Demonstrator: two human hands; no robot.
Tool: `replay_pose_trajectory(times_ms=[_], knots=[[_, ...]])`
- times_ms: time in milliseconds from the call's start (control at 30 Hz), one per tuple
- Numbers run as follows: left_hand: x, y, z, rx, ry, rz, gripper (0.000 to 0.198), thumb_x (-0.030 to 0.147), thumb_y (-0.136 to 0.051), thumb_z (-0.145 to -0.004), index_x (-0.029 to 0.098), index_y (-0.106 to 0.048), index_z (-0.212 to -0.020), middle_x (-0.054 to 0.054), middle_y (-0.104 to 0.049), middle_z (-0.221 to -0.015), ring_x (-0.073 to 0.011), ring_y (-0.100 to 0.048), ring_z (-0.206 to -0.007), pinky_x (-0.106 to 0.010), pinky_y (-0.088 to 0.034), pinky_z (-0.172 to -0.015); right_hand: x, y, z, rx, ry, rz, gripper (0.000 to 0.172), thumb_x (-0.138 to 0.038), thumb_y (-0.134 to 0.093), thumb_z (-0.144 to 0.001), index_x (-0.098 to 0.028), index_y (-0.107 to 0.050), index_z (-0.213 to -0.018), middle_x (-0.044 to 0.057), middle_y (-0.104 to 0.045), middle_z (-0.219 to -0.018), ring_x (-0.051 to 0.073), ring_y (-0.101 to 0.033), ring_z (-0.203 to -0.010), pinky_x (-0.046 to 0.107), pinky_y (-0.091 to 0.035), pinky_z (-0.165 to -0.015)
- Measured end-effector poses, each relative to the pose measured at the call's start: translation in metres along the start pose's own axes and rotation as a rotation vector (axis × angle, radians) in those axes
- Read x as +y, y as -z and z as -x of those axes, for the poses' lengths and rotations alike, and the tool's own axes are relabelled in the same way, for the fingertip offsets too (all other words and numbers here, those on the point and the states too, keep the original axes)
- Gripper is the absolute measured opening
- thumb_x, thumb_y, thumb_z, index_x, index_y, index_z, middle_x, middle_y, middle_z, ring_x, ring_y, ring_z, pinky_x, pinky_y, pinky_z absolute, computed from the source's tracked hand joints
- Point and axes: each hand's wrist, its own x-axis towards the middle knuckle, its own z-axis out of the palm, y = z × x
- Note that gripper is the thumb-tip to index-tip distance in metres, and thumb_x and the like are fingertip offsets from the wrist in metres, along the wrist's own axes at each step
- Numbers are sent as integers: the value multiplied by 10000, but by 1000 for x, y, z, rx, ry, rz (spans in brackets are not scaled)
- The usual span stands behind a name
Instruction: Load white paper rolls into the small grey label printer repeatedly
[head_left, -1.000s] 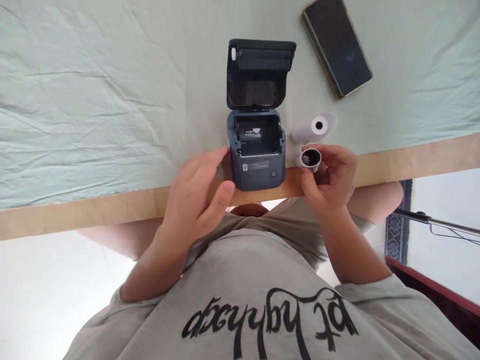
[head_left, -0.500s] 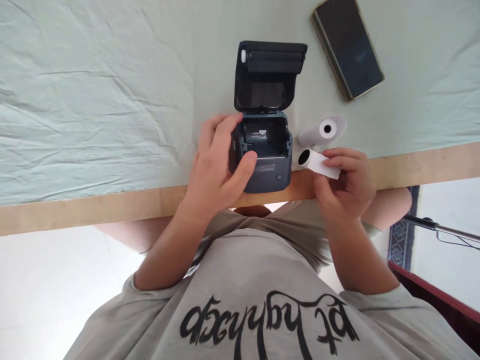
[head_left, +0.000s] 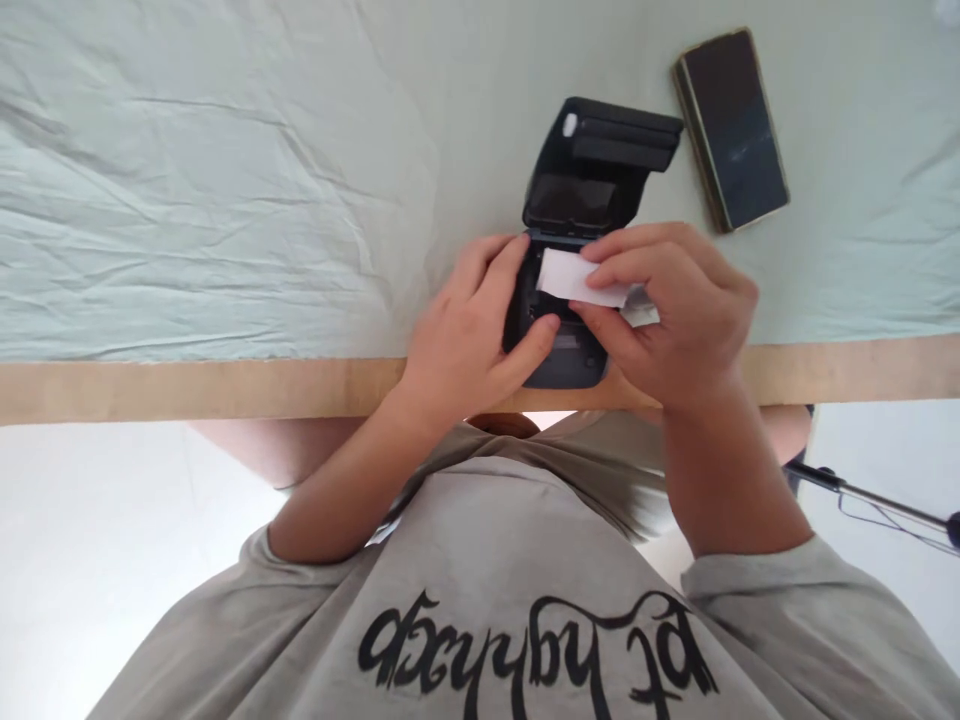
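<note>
A dark, box-shaped device [head_left: 564,368] stands at the table's near edge with its lid [head_left: 600,160] raised. My left hand [head_left: 469,325] grips the left side of its body, fingertips at the hinge corner and thumb over the front rim. Between the thumb and fingers of my right hand [head_left: 667,300] is a white paper roll [head_left: 566,275], held over the device's open compartment. The roll covers much of the compartment. The second white roll is mostly hidden behind my right hand.
A dark phone-like object [head_left: 739,130] lies at the upper right on the pale green cloth [head_left: 300,180]. The wooden table edge [head_left: 187,390] runs across in front of my body. A thin metal pole [head_left: 885,502] shows at the lower right.
My right hand has carried the paper roll left and up, from beside the device to over its compartment. The device, phone and my left hand appear further right in view.
</note>
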Motion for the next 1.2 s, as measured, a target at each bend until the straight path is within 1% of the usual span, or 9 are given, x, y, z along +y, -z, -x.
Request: replay_pose_trajectory(times_ms=[167,367,433,500,633,733,933,1033,1200], knots=[[0,0,0,-3,2,28,587,484,-489,-1039,181,-431,-1538,-162,-523,-1580,-316,-545,-1453,-442,-484,-1190,4,-4,5,-36,-55,16,167,-151,-691,-940,-299,-619,-972,20,-780,-1082,234,-758,-1009,406,-599,-836],[2,1,0,-4,-8,36,576,452,-499,-1038,180,-448,-1543,-156,-525,-1581,-300,-544,-1451,-432,-485,-1192,1,9,-13,-253,-97,108,84,-193,-672,-925,-257,-625,-952,8,-751,-967,207,-716,-867,389,-578,-801],[1,0,0,7,-10,48,589,447,-495,-1036,146,-458,-1540,-170,-538,-1560,-301,-560,-1430,-427,-498,-1183,-1,14,-16,-222,-90,96,107,-178,-683,-920,-262,-619,-901,4,-752,-949,196,-713,-868,375,-578,-786],[-1,-2,1,36,-20,77,591,458,-502,-1031,144,-470,-1531,-171,-547,-1546,-307,-580,-1408,-437,-519,-1164,-3,16,-16,-117,-131,0,139,-201,-734,-907,-265,-617,-869,9,-756,-953,198,-722,-904,371,-581,-785],[-7,-5,2,132,-140,174,564,562,-541,-1032,248,-507,-1499,-133,-528,-1598,-328,-532,-1482,-496,-478,-1227,-6,7,-3,81,-174,-274,171,-268,-793,-886,-255,-623,-865,8,-752,-965,188,-728,-889,356,-563,-730],[-10,-5,2,187,-226,199,480,581,-505,-1064,281,-574,-1433,-101,-596,-1548,-295,-529,-1501,-497,-443,-1274,-7,-1,4,51,-114,-303,162,-252,-785,-893,-258,-624,-879,2,-758,-993,191,-757,-932,362,-596,-772],[-11,-6,1,256,-254,164,336,552,-572,-1057,302,-660,-1262,-70,-680,-1402,-244,-633,-1379,-429,-541,-1184,-9,1,2,16,-12,-121,155,-168,-746,-897,-270,-630,-910,-4,-801,-974,202,-800,-937,350,-641,-760],[-11,-7,1,225,-199,154,417,561,-571,-1053,282,-611,-1361,-104,-635,-1458,-263,-616,-1393,-433,-526,-1185,-5,6,-2,10,27,-8,172,-175,-769,-883,-271,-628,-913,-11,-818,-1011,195,-802,-914,327,-635,-732],[-11,-11,2,154,16,134,659,580,-626,-990,240,-443,-1524,-156,-514,-1600,-320,-527,-1485,-483,-494,-1212,8,5,-4,-16,-32,80,180,-135,-737,-888,-274,-629,-925,1,-802,-1016,223,-782,-973,360,-616,-783]])
